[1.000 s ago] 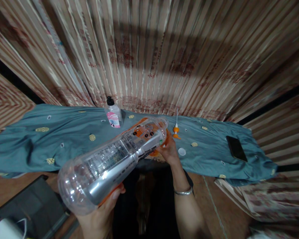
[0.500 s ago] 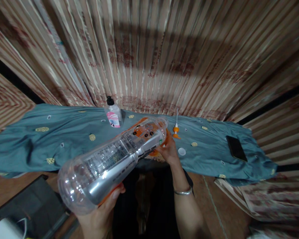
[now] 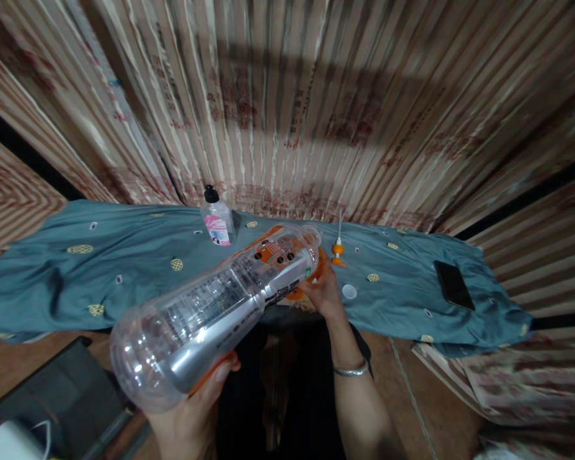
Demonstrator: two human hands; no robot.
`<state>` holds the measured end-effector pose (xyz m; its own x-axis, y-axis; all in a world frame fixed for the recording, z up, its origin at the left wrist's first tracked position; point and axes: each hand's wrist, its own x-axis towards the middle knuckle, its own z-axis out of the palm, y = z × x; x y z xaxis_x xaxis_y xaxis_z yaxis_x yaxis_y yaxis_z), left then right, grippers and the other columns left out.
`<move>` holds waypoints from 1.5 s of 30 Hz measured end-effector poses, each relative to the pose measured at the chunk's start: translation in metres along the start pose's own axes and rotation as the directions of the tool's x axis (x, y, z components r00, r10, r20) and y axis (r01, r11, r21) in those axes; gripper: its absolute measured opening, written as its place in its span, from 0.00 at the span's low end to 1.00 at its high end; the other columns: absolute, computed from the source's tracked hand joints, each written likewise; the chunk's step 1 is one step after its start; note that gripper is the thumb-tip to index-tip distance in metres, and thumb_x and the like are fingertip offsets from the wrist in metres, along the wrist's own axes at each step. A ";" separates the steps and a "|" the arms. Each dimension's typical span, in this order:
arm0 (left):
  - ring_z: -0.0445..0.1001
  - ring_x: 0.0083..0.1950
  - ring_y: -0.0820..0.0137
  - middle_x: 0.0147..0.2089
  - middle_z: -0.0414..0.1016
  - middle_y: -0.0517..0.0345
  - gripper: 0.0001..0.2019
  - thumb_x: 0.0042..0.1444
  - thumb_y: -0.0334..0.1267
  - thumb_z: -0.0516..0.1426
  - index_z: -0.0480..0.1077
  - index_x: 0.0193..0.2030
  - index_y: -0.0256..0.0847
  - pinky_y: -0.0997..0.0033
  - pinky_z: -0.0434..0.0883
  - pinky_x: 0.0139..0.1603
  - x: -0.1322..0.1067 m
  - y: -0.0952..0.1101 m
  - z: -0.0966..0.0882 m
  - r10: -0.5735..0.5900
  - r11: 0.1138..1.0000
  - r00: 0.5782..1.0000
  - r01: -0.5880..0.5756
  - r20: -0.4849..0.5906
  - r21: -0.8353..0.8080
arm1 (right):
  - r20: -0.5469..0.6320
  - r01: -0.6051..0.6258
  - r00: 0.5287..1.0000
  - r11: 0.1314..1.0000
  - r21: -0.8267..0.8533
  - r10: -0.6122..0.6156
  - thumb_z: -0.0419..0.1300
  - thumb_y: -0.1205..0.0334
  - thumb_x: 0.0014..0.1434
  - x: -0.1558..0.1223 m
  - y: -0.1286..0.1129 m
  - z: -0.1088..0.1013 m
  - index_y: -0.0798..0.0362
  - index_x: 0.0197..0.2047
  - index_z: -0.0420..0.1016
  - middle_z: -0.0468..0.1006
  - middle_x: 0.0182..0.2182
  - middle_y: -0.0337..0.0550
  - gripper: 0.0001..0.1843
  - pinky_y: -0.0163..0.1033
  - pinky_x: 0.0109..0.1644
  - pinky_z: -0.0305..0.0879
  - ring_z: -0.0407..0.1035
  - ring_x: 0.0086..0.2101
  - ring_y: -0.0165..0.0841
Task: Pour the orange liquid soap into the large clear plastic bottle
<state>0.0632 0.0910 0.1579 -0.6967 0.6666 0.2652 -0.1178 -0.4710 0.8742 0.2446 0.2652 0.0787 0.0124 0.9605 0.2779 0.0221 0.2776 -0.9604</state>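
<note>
A large clear plastic bottle with a silver and orange label lies tilted across my view, its wide base near me at lower left and its narrower end pointing away to the right. My left hand grips it from below near the base, thumb along the side. At the narrower end my right hand is closed, its fingers partly hidden behind the bottle; something orange shows by them. Just beyond that hand, an orange pump head with a thin tube lies on the cloth. A small white round cap lies nearer.
A clear bottle with black top and pink label stands at the back of the teal pineapple-print cloth. A black phone lies at right. Striped curtains hang behind. A dark box sits at lower left.
Almost nothing differs. The large bottle and both hands keep the same hold and tilt, with only a tiny shift of the whole view.
</note>
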 end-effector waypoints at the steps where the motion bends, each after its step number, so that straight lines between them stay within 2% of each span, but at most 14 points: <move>1: 0.77 0.20 0.65 0.28 0.80 0.68 0.43 0.43 0.35 0.82 0.74 0.66 0.51 0.69 0.76 0.20 0.000 0.000 -0.001 0.010 1.000 1.000 -0.010 0.028 0.004 | -0.008 -0.007 1.000 1.000 0.002 0.007 0.82 0.53 0.41 0.000 -0.001 0.001 0.49 0.58 0.77 0.88 0.52 0.50 0.41 0.57 0.68 0.78 0.81 0.59 0.52; 3: 0.77 0.21 0.64 0.29 0.81 0.67 0.43 0.41 0.34 0.82 0.74 0.65 0.51 0.68 0.76 0.19 0.000 0.000 0.000 0.020 1.000 0.999 -0.020 0.040 0.013 | -0.023 -0.028 0.999 1.000 0.002 0.028 0.81 0.53 0.41 -0.001 -0.002 0.002 0.48 0.59 0.77 0.88 0.53 0.51 0.41 0.58 0.69 0.78 0.81 0.60 0.53; 6: 0.76 0.20 0.66 0.29 0.79 0.69 0.47 0.38 0.39 0.84 0.74 0.66 0.49 0.70 0.75 0.20 -0.002 0.003 0.005 -0.033 0.999 0.998 0.033 -0.053 0.006 | -0.031 -0.046 0.998 0.999 0.009 0.047 0.81 0.53 0.41 -0.001 -0.003 0.003 0.48 0.59 0.77 0.87 0.56 0.52 0.42 0.59 0.71 0.78 0.78 0.65 0.54; 8: 0.75 0.19 0.67 0.28 0.79 0.69 0.48 0.38 0.40 0.84 0.73 0.66 0.49 0.71 0.74 0.19 -0.004 0.004 0.009 -0.042 0.999 0.996 0.043 -0.078 0.002 | -0.026 -0.035 0.999 0.999 0.018 0.036 0.82 0.53 0.40 0.000 -0.004 0.003 0.48 0.58 0.78 0.87 0.57 0.53 0.41 0.60 0.71 0.77 0.78 0.66 0.55; 12: 0.76 0.19 0.65 0.27 0.79 0.69 0.47 0.41 0.40 0.83 0.72 0.67 0.48 0.70 0.75 0.20 -0.003 0.006 0.010 -0.031 0.999 0.998 0.032 -0.050 0.017 | 0.000 -0.013 1.000 1.000 0.010 0.013 0.83 0.55 0.39 0.001 -0.003 0.000 0.49 0.57 0.78 0.88 0.54 0.53 0.42 0.60 0.70 0.78 0.81 0.62 0.55; 17: 0.76 0.19 0.65 0.26 0.79 0.68 0.46 0.41 0.42 0.83 0.73 0.68 0.47 0.70 0.74 0.20 -0.001 0.006 0.007 -0.016 0.998 1.000 0.017 -0.019 0.054 | -0.006 -0.009 1.000 1.000 -0.003 0.009 0.83 0.53 0.41 0.000 0.000 -0.001 0.49 0.58 0.78 0.89 0.52 0.50 0.41 0.57 0.67 0.79 0.83 0.58 0.52; 21: 0.76 0.19 0.65 0.28 0.79 0.68 0.45 0.42 0.40 0.83 0.73 0.67 0.48 0.70 0.75 0.20 -0.003 0.005 0.008 -0.031 0.999 0.998 0.032 -0.048 0.032 | 0.007 -0.028 1.000 1.000 -0.007 0.028 0.82 0.53 0.43 -0.001 0.000 -0.001 0.50 0.59 0.79 0.88 0.53 0.50 0.41 0.58 0.67 0.80 0.82 0.59 0.53; 28: 0.77 0.20 0.65 0.29 0.80 0.69 0.50 0.40 0.39 0.83 0.70 0.70 0.49 0.70 0.75 0.20 -0.004 0.001 0.003 -0.040 0.999 0.998 0.041 -0.057 0.015 | -0.004 -0.017 1.000 1.000 0.002 0.017 0.83 0.52 0.42 -0.001 0.000 0.000 0.49 0.58 0.78 0.89 0.51 0.48 0.40 0.56 0.63 0.83 0.85 0.54 0.50; 32: 0.76 0.19 0.65 0.28 0.80 0.69 0.47 0.40 0.37 0.83 0.72 0.68 0.49 0.68 0.76 0.20 -0.004 0.001 0.004 -0.033 0.999 0.998 0.033 -0.051 0.014 | -0.007 -0.035 0.999 0.999 -0.027 0.035 0.83 0.54 0.42 -0.001 -0.001 -0.001 0.49 0.59 0.78 0.89 0.51 0.48 0.41 0.57 0.63 0.83 0.85 0.54 0.51; 38: 0.76 0.20 0.66 0.28 0.80 0.68 0.48 0.40 0.42 0.84 0.73 0.69 0.49 0.70 0.75 0.20 -0.004 0.006 0.009 -0.050 0.999 0.997 0.051 -0.060 0.016 | 0.016 -0.019 1.000 1.000 -0.005 0.019 0.82 0.57 0.42 0.000 -0.002 -0.003 0.49 0.58 0.78 0.89 0.52 0.50 0.40 0.57 0.64 0.82 0.84 0.55 0.51; 42: 0.76 0.20 0.66 0.28 0.79 0.69 0.52 0.37 0.44 0.85 0.71 0.70 0.49 0.70 0.75 0.19 -0.005 0.004 0.007 -0.058 0.998 0.995 0.060 -0.085 0.025 | -0.010 -0.029 1.000 0.999 -0.029 0.029 0.83 0.54 0.41 0.000 0.000 -0.002 0.48 0.58 0.78 0.89 0.51 0.48 0.40 0.55 0.61 0.83 0.85 0.53 0.50; 45: 0.76 0.20 0.66 0.28 0.79 0.69 0.51 0.38 0.42 0.85 0.71 0.70 0.49 0.70 0.75 0.19 -0.005 0.002 0.005 -0.046 0.998 0.996 0.049 -0.078 0.028 | -0.010 -0.036 0.999 0.999 -0.023 0.036 0.82 0.53 0.42 -0.001 0.002 0.000 0.50 0.59 0.78 0.89 0.51 0.49 0.41 0.55 0.62 0.83 0.85 0.53 0.50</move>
<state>0.0700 0.0898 0.1605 -0.7437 0.6403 0.1918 -0.1320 -0.4220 0.8969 0.2450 0.2650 0.0769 0.0228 0.9697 0.2431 0.0450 0.2419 -0.9693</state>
